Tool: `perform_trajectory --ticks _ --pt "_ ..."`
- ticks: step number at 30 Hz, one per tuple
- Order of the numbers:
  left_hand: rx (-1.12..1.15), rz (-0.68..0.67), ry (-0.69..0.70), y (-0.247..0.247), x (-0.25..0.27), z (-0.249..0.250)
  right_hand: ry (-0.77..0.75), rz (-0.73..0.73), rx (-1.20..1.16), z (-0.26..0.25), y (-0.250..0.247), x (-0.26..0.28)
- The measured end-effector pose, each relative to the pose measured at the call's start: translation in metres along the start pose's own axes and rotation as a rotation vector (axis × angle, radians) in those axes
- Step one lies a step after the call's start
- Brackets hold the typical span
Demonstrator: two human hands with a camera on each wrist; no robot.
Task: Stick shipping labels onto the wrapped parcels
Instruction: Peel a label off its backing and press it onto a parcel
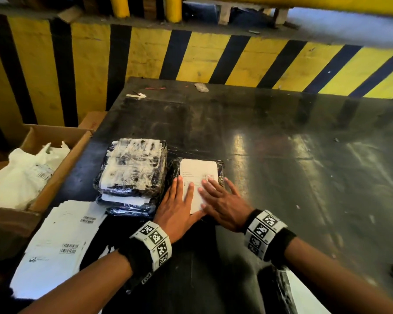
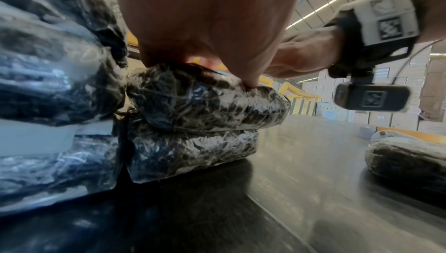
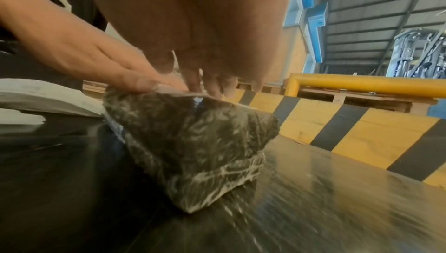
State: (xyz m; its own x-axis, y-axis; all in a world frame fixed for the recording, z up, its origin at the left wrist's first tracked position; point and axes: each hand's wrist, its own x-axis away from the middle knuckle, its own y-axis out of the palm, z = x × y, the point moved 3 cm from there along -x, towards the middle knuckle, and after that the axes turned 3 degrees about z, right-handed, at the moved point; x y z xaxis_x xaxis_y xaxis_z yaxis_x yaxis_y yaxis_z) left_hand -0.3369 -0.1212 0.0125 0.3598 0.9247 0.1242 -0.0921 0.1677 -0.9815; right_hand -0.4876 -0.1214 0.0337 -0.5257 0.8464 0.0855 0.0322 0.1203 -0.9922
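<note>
1. The biggest risk is a crooked or creased bond: both hands lie flat with fingers straight on the shipping label, which sits on the small wrapped parcel near the tabletop's front edge. The wrap looks wrinkled and glossy, so uneven pressing could trap folds or leave a corner lifting.
2. The left hand and right hand grip nothing; the parcel could slide on the slick surface, or nudge the stacked parcels just beside it.
3. The cardboard box, at the tabletop's left, holds white plastic bags bearing barcodes.
4. The loose labels overhang the front-left edge and may slip off.
</note>
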Motion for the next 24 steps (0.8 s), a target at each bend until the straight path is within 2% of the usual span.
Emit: perform_trajectory --ticks 5,11,17,21,24 --pt "-0.005 -0.001 -0.028 -0.002 0.003 0.003 0.051 0.038 -0.006 0.012 0.007 0.038" --pt "-0.054 -0.006 0.007 0.0 0.0 0.001 0.085 0.08 0.061 -0.016 0.012 0.021" --pt "-0.079 -0.008 0.066 -0.004 0.006 -0.005 0.097 0.111 0.135 -0.004 0.026 0.064" --pt "-0.083 -0.016 0.05 -0.007 0.004 -0.003 0.136 0.153 0.211 -0.011 0.027 0.059" --pt "-0.084 -0.029 0.051 -0.007 0.005 -0.003 0.098 0.154 0.218 -0.022 0.035 0.058"
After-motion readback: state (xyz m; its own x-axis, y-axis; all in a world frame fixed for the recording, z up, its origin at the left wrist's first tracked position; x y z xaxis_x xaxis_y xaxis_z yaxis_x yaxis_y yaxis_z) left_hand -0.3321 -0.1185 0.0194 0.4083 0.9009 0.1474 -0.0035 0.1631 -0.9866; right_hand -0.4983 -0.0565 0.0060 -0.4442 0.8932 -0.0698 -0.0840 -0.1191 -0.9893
